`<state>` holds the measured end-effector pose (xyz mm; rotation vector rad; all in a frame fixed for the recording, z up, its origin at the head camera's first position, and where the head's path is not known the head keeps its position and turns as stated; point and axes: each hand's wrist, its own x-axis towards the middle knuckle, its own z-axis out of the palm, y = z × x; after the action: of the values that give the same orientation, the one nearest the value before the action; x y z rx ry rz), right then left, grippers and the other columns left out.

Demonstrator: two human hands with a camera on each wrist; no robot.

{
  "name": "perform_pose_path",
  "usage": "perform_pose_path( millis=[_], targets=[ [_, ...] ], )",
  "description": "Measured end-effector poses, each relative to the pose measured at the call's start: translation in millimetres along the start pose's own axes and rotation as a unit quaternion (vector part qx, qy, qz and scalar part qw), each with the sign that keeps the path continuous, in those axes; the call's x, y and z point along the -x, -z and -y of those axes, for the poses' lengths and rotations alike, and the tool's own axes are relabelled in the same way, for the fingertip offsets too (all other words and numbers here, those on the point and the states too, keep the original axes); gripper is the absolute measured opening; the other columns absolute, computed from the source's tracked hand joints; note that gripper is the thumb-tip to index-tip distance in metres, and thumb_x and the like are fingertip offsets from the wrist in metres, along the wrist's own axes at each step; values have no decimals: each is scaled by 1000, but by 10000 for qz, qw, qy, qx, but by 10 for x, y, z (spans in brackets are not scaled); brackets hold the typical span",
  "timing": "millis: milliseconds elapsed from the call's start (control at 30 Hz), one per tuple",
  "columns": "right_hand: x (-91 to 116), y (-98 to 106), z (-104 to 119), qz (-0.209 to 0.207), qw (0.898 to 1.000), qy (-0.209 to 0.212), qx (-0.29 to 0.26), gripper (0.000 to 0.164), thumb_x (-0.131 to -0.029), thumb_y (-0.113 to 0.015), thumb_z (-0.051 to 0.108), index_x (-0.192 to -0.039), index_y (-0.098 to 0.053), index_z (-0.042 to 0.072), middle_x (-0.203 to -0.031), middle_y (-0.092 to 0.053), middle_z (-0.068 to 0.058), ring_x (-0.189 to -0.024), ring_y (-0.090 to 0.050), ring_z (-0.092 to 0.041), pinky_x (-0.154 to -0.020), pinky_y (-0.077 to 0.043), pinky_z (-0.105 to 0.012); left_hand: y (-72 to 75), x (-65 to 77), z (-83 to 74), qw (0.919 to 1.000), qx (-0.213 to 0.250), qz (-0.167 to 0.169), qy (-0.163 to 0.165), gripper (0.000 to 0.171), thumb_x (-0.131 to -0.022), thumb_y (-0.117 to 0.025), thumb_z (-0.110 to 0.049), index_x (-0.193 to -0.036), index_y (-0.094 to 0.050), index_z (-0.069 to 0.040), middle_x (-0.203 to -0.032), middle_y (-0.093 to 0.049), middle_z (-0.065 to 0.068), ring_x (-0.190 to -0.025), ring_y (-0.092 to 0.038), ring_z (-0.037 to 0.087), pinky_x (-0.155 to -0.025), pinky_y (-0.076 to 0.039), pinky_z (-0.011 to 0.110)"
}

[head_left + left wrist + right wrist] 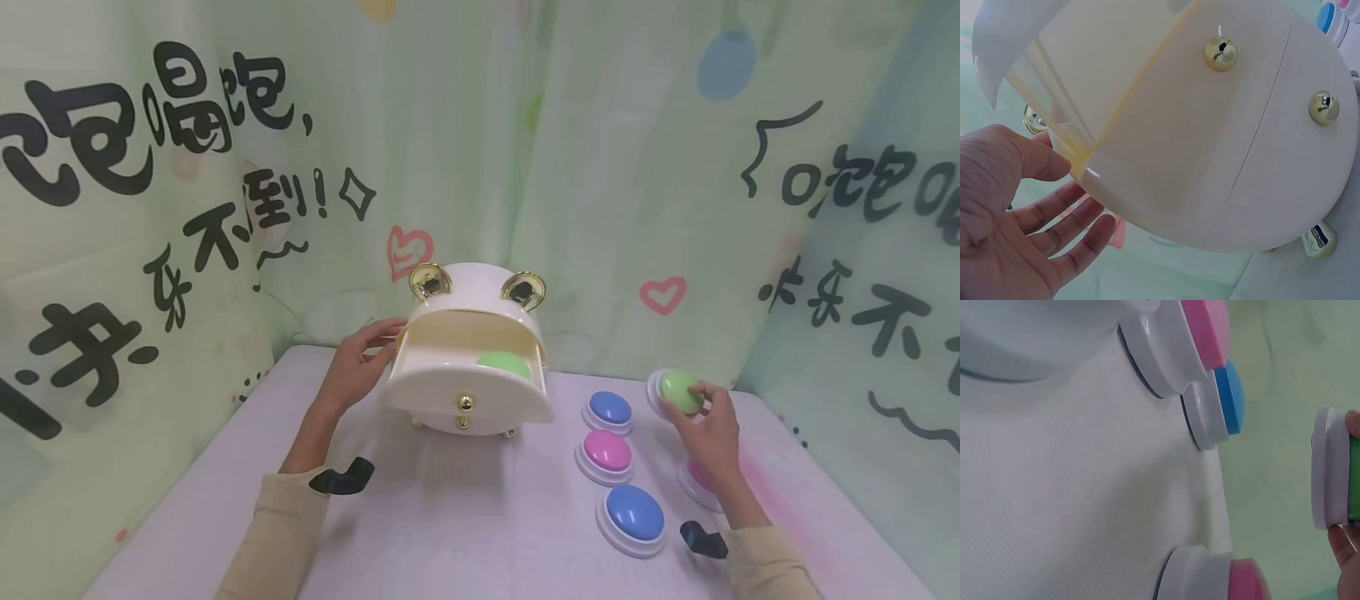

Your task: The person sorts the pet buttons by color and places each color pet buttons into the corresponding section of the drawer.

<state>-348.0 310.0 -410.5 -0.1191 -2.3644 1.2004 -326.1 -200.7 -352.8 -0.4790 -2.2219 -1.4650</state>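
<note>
A white frog-shaped drawer box [468, 283] with gold-ringed eyes stands on the table, its upper drawer [450, 379] pulled out. In that drawer lies a green domed button [504, 362], partly hidden by the drawer front. My left hand [356, 367] rests against the box's left side; the left wrist view shows its thumb at the box's edge and its fingers [1085, 250] loosely extended. Over at the right, my right hand [712, 433] grips a push button [680, 392] with a green dome and white base, held up off the table in the right wrist view.
Two blue buttons [610, 407] [635, 512] and a pink button [607, 450] form a column right of the box. Another pink button [701, 477] sits partly hidden beneath my right hand. A printed curtain [600, 208] hangs behind the white table [450, 533].
</note>
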Motion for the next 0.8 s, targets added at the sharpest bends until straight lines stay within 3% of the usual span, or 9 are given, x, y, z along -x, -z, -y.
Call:
perform_pose_path(
  millis=[200,500,800],
  targets=[
    [52,-22,130,-201,9990,338,-204,57,-95,-73,21,-135,-43,-6,-151,-41,-27,-136,-40,-43,-110,-36,-61,1,3,-6,10000,0,4,8,38,-102,-59,-7,-140,-62,-7,-135,-65,17,-120,-64,35,-91,-57,54],
    [141,-114,318,-547,9911,1202,-149,54,-87,-79,6,-128,-49,-9,-150,-43,-26,-136,-41,-41,-108,-39,-60,8,11,-8,10000,-48,-22,12,38,-103,-59,-7,-140,-62,-8,-135,-64,18,-121,-64,36,-91,-56,54],
    [231,-159,502,-600,9840,1665,-201,55,-84,-81,3,-127,-49,-7,-150,-44,-24,-135,-42,-41,-106,-40,-63,3,-5,13,10000,-7,-29,-41,37,-102,-60,-7,-139,-62,-7,-134,-65,18,-120,-64,36,-91,-57,54]
  ],
)
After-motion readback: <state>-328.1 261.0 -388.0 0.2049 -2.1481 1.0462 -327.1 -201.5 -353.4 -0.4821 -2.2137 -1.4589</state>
